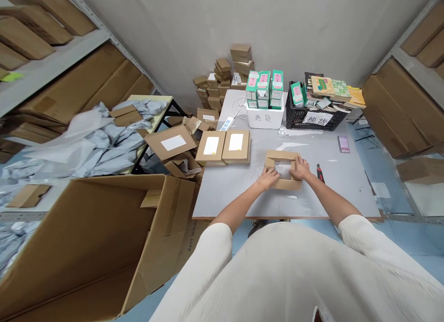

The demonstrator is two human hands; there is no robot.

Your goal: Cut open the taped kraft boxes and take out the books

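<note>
Gripping the left side of an open carton, the left hand was partly curled; the right hand, likewise half closed, held the right side. Carton lay on the near tabletop, left of a box cutter; two labelled boxes lay farther left.

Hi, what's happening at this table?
A person has both bare hands on a small open carton: the left hand at its left end, the right hand at its right. What lies inside is hard to make out. A cutter lies just right of the right hand. Two labelled boxes sit to the left on the table.
</note>
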